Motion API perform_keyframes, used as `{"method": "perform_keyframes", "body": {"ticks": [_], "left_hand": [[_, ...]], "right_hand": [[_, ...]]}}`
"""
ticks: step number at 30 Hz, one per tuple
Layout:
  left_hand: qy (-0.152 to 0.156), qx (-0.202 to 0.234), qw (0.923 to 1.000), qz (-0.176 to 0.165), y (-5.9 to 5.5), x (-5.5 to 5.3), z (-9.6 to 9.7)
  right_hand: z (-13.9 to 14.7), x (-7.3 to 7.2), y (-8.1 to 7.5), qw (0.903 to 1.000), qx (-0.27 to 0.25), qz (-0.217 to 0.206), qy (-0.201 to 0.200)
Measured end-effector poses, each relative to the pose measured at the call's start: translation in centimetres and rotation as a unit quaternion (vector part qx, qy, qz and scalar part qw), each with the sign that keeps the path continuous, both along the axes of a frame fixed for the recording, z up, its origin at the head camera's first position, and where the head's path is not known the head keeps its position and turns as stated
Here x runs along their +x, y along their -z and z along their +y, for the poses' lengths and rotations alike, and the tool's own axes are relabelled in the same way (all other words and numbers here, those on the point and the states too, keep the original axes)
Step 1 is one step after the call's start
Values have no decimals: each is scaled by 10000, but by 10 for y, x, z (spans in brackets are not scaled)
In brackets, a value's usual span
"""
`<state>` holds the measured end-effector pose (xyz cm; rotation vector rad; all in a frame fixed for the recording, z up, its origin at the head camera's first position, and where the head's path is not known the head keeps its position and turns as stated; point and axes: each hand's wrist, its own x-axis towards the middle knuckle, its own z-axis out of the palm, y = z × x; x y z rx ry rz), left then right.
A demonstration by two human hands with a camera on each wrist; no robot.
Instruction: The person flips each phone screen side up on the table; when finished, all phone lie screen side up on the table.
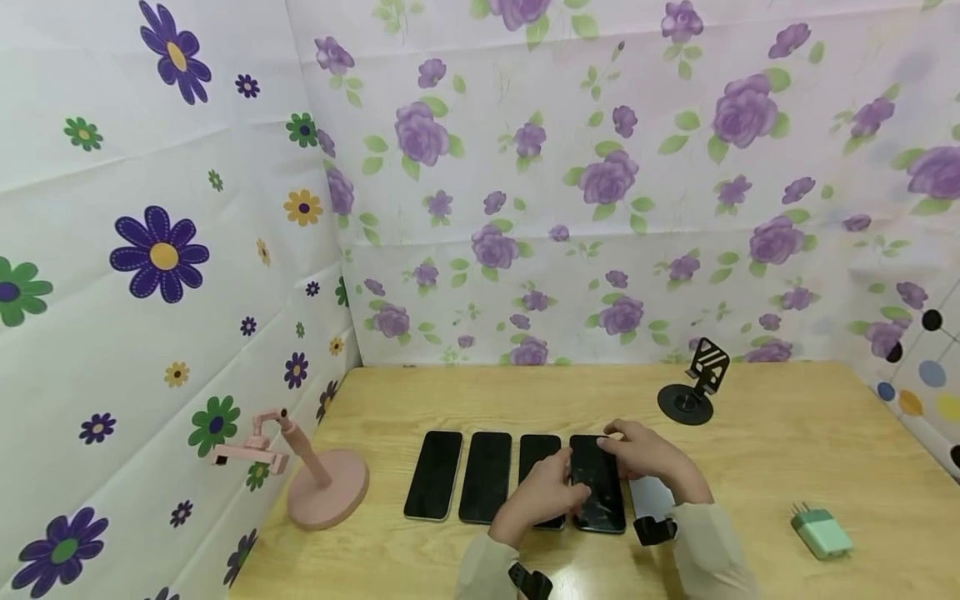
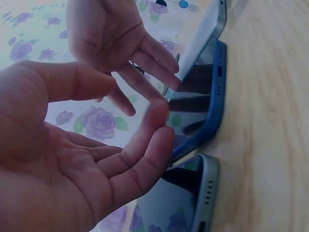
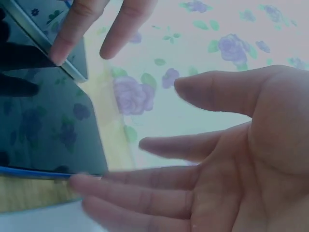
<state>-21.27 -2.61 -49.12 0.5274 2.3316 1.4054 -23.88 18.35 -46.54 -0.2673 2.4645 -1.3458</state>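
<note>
In the head view, both hands flank a blue-edged smartphone [image 1: 597, 471] lying screen up on the wooden table. My left hand [image 1: 546, 493] has its fingertips right at the phone's left edge and reaches over a neighbouring black-screened phone [image 1: 536, 451], partly covering it. At the upper right edge is my right hand [image 1: 651, 457], fingers spread and extended. A pale phone [image 1: 652, 498] shows partly under the right wrist. The left wrist view shows the blue phone's port end [image 2: 219, 82] and relaxed fingers on both hands. In the right wrist view, fingertips meet the blue phone's side.
Two more black-screened phones, one [image 1: 486, 477] nearer and one [image 1: 434, 475] farther left, continue the row. A pink stand [image 1: 330, 490] is at the left, a black phone stand [image 1: 686, 404] at the back right. A green charger plug [image 1: 822, 533] lies at the right.
</note>
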Motion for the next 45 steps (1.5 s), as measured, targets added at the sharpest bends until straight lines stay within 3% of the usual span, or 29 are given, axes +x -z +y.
{"method": "perform_keyframes", "body": {"ticks": [6,15,21,27,31,34,39,42,45], "left_hand": [[-231,28,9995,201,-10,0,3],[-628,252,9953,687,-21,-8,15],[-986,907,9858,1011,-28,-10,24],[-1254,1327,9745,1306,-24,-6,34],[-1149,1475,9730,1351,-17,-2,41],[-1008,1407,9772,1230,-14,0,46],[-576,664,9907,1040,-7,4,55],[-254,229,9938,1062,-2,6,60],[-58,61,9947,1025,2,8,66]], "right_hand": [[10,-6,-9,9983,-520,245,-22],[17,-9,-19,9883,-1029,1119,149],[26,-7,-22,9824,-1087,1485,319],[34,-5,-18,9791,-1058,1682,434],[39,-3,-13,9760,-969,1878,520],[43,-3,-8,9742,-838,2015,581],[48,-5,-1,9728,-667,2115,671],[52,-4,3,9732,-613,2093,722],[55,-3,6,9737,-570,2065,776]]}}
